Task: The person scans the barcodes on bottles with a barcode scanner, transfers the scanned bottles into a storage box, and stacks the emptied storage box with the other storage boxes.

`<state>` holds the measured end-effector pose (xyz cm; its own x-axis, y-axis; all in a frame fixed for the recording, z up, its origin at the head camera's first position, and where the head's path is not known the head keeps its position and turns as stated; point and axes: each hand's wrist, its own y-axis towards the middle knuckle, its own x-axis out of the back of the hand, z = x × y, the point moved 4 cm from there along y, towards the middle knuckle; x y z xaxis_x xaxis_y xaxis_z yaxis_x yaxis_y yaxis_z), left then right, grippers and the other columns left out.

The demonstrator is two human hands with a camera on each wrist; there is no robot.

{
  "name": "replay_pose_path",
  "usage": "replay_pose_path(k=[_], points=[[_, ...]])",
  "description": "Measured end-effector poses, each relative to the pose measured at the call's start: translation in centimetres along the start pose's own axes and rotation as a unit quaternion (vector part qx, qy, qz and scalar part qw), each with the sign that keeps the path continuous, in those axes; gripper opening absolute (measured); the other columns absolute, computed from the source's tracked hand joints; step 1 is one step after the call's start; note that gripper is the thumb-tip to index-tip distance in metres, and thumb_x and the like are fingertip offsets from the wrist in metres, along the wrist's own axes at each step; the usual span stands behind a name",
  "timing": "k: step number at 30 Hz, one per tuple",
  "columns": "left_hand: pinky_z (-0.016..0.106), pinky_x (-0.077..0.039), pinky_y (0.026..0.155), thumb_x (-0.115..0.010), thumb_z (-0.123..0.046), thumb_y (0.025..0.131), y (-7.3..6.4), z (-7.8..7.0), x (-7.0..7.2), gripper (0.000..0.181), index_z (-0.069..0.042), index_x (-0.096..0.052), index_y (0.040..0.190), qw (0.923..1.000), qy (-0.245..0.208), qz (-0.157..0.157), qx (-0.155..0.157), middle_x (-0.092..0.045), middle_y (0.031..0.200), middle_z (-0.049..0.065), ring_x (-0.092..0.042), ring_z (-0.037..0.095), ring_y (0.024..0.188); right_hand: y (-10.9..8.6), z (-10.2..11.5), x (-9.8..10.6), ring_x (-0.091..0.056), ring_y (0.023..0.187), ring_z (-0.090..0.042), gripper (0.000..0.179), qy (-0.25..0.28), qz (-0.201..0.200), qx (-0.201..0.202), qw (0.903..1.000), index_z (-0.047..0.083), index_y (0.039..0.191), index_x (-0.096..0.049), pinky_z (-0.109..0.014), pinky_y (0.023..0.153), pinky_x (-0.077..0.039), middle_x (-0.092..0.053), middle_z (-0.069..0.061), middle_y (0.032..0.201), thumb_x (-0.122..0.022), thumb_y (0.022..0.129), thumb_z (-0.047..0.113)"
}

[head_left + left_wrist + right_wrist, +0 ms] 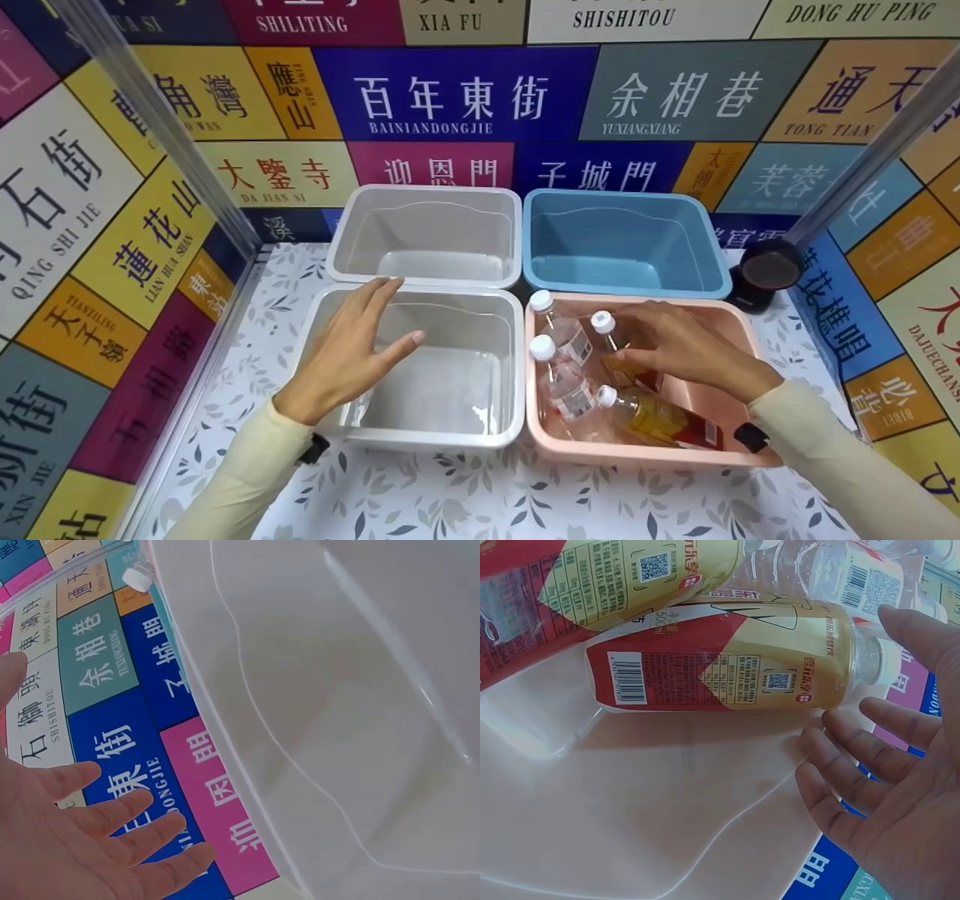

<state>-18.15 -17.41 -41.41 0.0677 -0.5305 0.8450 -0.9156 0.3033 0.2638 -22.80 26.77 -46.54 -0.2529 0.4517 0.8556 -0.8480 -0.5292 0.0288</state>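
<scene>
My left hand (352,360) hovers over the front grey-white bin (420,439), fingers spread and thumb out, holding nothing. In the left wrist view its open palm (82,847) shows beside the bin's pale wall. My right hand (690,349) is above the pink bin (652,454), its fingers relaxed and apart. Nearest to it lies a drink bottle (727,660) with a red and yellow label; its white cap sits between the thumb and fingers without being gripped. A similar red-and-yellow bottle (667,420) lies nearer the front. Two clear bottles with white caps, one in front (574,397), lean at the bin's left side.
Behind stand a second grey-white bin (435,283) and a blue bin (630,291). A black round object (769,270) is by the blue bin's right side. Sign-covered panels (450,94) enclose the leaf-patterned table (480,495) at the back and sides.
</scene>
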Motion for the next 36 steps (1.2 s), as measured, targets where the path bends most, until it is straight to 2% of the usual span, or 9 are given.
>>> replay_pose_path(k=[10, 17, 22, 29, 36], points=[[0.058, -0.028, 0.117, -0.057, -0.066, 0.093, -1.4, 1.5, 0.2, 0.082, -0.026, -0.03, 0.16, 0.9998, -0.013, -0.012, 0.009, -0.032, 0.162, 0.009, -0.032, 0.031, 0.146, 0.3, -0.3, -0.4, -0.059, 0.123, -0.019, 0.068, -0.013, -0.011, 0.012, 0.9998, 0.03, 0.142, -0.058, -0.053, 0.103, -0.048, -0.06, 0.009, 0.139, -0.085, 0.08, 0.044], [0.059, -0.032, 0.114, -0.059, -0.064, 0.093, -2.6, 2.8, 0.3, 0.081, -0.026, -0.031, 0.16, 0.9995, -0.01, -0.022, 0.018, -0.034, 0.161, 0.008, -0.033, 0.031, 0.146, 0.2, -0.8, -0.8, -0.06, 0.122, -0.019, 0.071, -0.034, -0.005, -0.023, 0.9991, 0.039, 0.144, -0.054, -0.053, 0.1, -0.051, -0.058, 0.013, 0.14, -0.084, 0.08, 0.048], [0.062, -0.031, 0.114, -0.061, -0.063, 0.093, -3.5, 3.7, 0.3, 0.082, -0.024, -0.033, 0.159, 0.9994, -0.006, -0.021, 0.027, -0.033, 0.161, 0.009, -0.031, 0.032, 0.147, 0.3, -0.8, -0.9, -0.061, 0.12, -0.019, 0.073, -0.049, -0.01, -0.024, 0.9985, 0.04, 0.144, -0.053, -0.053, 0.098, -0.052, -0.058, 0.012, 0.14, -0.084, 0.079, 0.049], [0.064, -0.029, 0.113, -0.063, -0.061, 0.092, -4.7, 5.0, 0.3, 0.081, -0.02, -0.037, 0.157, 0.9988, -0.002, -0.023, 0.042, -0.035, 0.16, 0.012, -0.031, 0.034, 0.146, 0.2, -0.8, -0.9, -0.061, 0.115, -0.014, 0.075, -0.084, -0.015, -0.039, 0.9956, 0.042, 0.144, -0.053, -0.052, 0.096, -0.053, -0.059, 0.013, 0.138, -0.081, 0.077, 0.061], [0.061, -0.029, 0.115, -0.065, -0.058, 0.092, -5.5, 6.0, 0.5, 0.079, -0.02, -0.039, 0.157, 0.9985, -0.003, -0.033, 0.045, -0.035, 0.16, 0.007, -0.03, 0.03, 0.147, 0.1, -0.8, -0.8, -0.061, 0.114, -0.015, 0.076, -0.084, -0.012, -0.04, 0.9956, 0.04, 0.144, -0.053, -0.053, 0.095, -0.053, -0.06, 0.011, 0.137, -0.082, 0.077, 0.058]])
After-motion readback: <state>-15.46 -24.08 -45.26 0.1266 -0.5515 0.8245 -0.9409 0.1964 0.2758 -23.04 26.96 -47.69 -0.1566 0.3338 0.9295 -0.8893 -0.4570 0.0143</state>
